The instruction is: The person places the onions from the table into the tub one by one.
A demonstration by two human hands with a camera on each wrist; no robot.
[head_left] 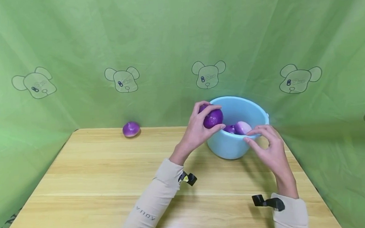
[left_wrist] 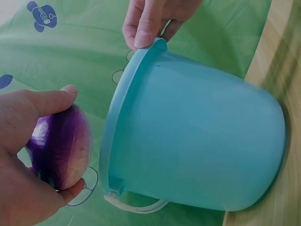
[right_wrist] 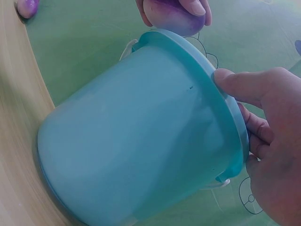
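A light blue bucket (head_left: pixel 230 147) stands at the back right of the table. My left hand (head_left: pixel 198 127) grips a purple-and-white turnip (head_left: pixel 214 118) at the bucket's left rim, fingers over the top and thumb below. In the left wrist view this turnip (left_wrist: pixel 61 148) shows its pale underside toward the bucket's mouth. The near right rim is pinched by my right hand (head_left: pixel 271 147), with the thumb (right_wrist: pixel 235 84) outside and the fingers reaching over the edge. Inside the bucket lie more turnips (head_left: pixel 242 127), partly hidden by the rim.
Another turnip (head_left: pixel 131 129) rests at the table's back edge, left of the bucket. A green cloth (head_left: pixel 167 43) with printed animal heads hangs behind the wooden table (head_left: pixel 90 172) and along its sides. The bucket's white handle (left_wrist: pixel 136 207) hangs down at its side.
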